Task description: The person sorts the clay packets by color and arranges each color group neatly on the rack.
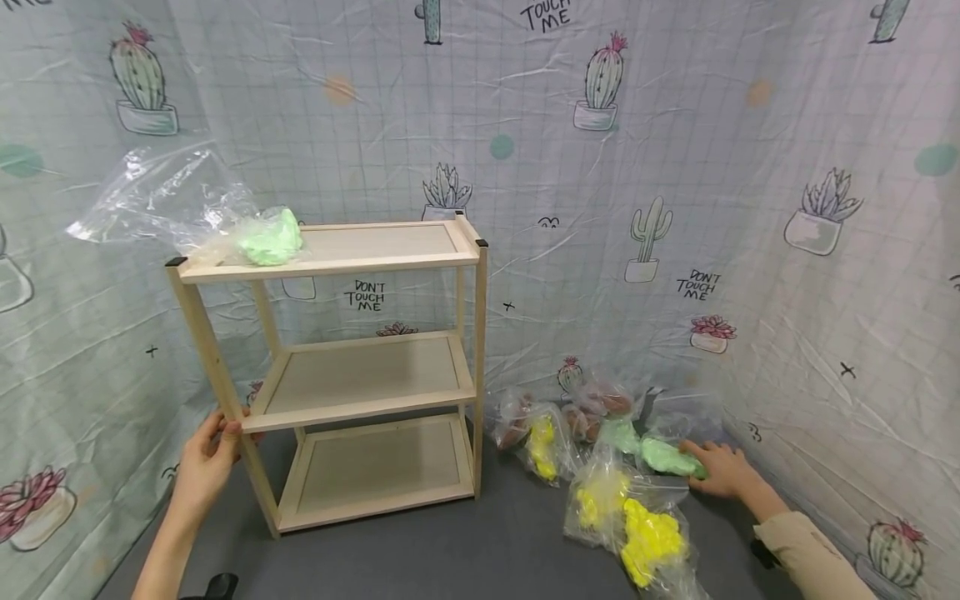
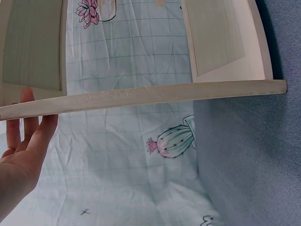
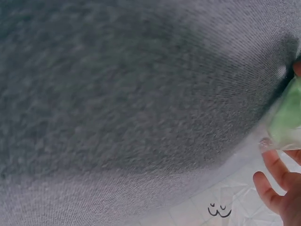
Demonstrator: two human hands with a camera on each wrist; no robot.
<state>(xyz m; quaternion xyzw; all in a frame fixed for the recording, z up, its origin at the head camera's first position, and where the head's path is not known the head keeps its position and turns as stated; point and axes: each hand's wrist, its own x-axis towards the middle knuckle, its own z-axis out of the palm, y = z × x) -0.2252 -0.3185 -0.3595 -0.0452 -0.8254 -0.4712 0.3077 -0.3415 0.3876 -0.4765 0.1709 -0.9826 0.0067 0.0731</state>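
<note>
While the left hand (image 1: 206,458) grips the front left post (image 1: 217,358) of a three-tier wooden shelf rack (image 1: 481,367), at the level of the middle shelf, its thumb lies on the near side and the other fingers pass behind; the left wrist view shows one fingertip rising past the post's edge. Right hand (image 1: 723,471), lower right of the frame: thumb and fingers pinch the end of a clear bag of light-green material (image 1: 667,457). In the right wrist view the green sits at the right edge, between thumb and fingertips, partly cut off.

Just left of this bag, a second light-green bundle (image 1: 621,435). Below it, two bags of bright-yellow pieces, one (image 1: 602,497) touching the other (image 1: 651,542); a third yellow bag (image 1: 542,447) lies nearer the rack. Reddish-brown bagged items (image 1: 613,404) behind, contents too blurred to name.

Rack stands upright, left of centre. On its top shelf, upper left, a light-green bag (image 1: 272,237), its slack clear plastic (image 1: 165,192) spreading past the left end. Beige sleeve (image 1: 810,554) at lower right. Dark grey tabletop (image 1: 420,550) below; cactus-print sheeting (image 1: 525,175) behind and at both sides.
</note>
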